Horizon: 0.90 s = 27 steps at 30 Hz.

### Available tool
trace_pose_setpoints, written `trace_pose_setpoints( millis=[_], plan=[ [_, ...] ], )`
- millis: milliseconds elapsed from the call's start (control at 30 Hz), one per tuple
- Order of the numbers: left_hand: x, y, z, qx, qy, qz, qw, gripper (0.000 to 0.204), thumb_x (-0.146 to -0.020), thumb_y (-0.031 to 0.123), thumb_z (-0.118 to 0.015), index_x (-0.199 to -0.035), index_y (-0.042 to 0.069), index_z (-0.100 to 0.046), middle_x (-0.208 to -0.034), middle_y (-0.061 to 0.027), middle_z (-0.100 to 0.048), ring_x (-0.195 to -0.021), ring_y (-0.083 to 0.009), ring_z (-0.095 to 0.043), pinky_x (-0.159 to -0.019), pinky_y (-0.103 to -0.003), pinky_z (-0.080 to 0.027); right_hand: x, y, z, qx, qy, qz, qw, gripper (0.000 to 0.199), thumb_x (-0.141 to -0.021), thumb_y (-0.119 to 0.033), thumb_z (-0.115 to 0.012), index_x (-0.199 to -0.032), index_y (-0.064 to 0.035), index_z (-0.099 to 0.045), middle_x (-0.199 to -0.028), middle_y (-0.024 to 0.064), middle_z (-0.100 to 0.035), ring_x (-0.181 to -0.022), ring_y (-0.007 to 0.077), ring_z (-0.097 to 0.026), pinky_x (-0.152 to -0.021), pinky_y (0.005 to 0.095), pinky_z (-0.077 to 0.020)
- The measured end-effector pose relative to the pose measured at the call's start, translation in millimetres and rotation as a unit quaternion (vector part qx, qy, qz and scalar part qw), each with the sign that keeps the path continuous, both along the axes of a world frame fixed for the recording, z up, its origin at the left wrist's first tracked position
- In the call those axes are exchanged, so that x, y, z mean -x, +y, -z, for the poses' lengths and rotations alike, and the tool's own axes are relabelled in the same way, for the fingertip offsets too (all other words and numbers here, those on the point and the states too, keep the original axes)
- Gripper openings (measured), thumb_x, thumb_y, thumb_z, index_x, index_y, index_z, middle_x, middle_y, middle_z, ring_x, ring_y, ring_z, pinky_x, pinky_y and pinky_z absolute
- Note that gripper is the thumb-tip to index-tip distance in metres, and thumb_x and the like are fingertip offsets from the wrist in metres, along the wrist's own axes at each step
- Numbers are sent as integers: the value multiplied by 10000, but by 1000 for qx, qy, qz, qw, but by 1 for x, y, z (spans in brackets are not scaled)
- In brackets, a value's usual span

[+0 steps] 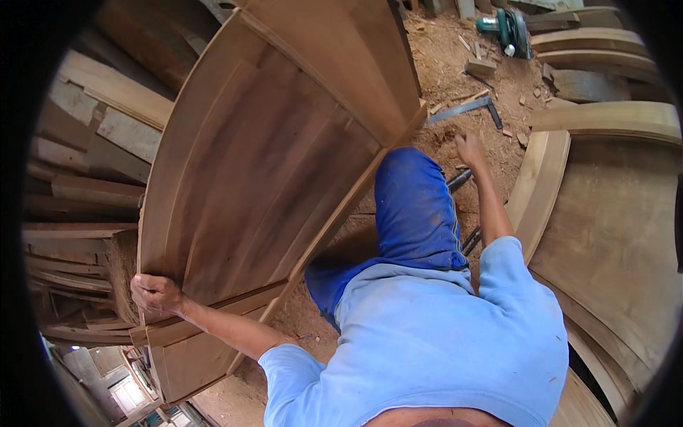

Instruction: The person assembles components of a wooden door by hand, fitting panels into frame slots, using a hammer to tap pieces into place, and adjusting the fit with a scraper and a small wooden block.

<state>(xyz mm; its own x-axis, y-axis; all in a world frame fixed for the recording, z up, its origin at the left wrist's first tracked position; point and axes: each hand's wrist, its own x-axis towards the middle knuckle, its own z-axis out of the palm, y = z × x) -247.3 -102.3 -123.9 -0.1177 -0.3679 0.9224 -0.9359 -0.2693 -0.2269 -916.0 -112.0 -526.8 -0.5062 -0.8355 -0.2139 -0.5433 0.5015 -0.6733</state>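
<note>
The large framed panel (pixel 256 171) fills the upper left and centre of the frame, its curved rim sweeping down the left side and its straight long edge slanting from upper centre to lower left, just beside the blue-trousered knee (pixel 416 206). The left hand (pixel 158 294) is closed around the curved rim at the left of the frame, fingers curled over the edge. The right hand (pixel 469 149) is right of centre, over the sawdust-strewn floor (pixel 445 53) and near the metal square (pixel 459 112); its fingers look partly bent, but I cannot tell whether they hold anything. The work in hand seems to be steadying the panel with one hand while the other is busy low down, so the left grip should be firm yet light, enough to stop the panel from tipping without twisting its joints. The knee close to the long edge could serve as a second stop, though contact is unclear. It would help to set the square flat, away from the panel's edge, and to swing the panel clear of the second curved panel (pixel 612 213) at the right and the green circular saw (pixel 506 33) at upper right.
</note>
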Motion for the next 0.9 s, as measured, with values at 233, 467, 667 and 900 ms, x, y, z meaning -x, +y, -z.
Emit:
trace_pose_setpoints(
  millis=[233, 467, 667, 900],
  plan=[
    [-10, 1, 1, -5, 6, -18, 1000, 415, -1016, 296, -439, -801, 27, -671, -816, -204, -683, -777, -436, -622, -708, -546, -459, -42, 162, 118, -241, 51, -131, 960, 498, -910, -367, -571, -1129, 66, -683, -1085, 350, -677, -1077, 483, -659, -935, 555, -510],
    [-2, -6, -1, 14, -7, -26, 1000, 433, -1020, 303, -430, -799, 19, -671, -803, -207, -680, -753, -445, -622, -692, -554, -460, -84, 202, 115, -219, -39, -81, 972, 404, -826, -324, -649, -899, 64, -734, -968, 325, -705, -1007, 479, -689, -905, 545, -532],
    [-14, 1, -3, 21, -17, -17, 1000, 432, -1017, 294, -445, -774, 17, -671, -784, -213, -675, -743, -442, -624, -664, -541, -463, -59, 233, 87, -326, 12, 143, 934, 449, -889, -273, -620, -1226, 23, -594, -1180, 309, -667, -1118, 478, -652, -962, 529, -532],
    [2, 0, 0, 12, -20, -20, 1000, 417, -1018, 291, -471, -754, 25, -653, -759, -197, -658, -727, -416, -615, -647, -533, -438, -87, 224, 58, -424, 43, 113, 898, 532, -933, -215, -647, -1398, -24, -473, -1412, 269, -439, -1298, 404, -530, -1010, 495, -524]
  ],
)
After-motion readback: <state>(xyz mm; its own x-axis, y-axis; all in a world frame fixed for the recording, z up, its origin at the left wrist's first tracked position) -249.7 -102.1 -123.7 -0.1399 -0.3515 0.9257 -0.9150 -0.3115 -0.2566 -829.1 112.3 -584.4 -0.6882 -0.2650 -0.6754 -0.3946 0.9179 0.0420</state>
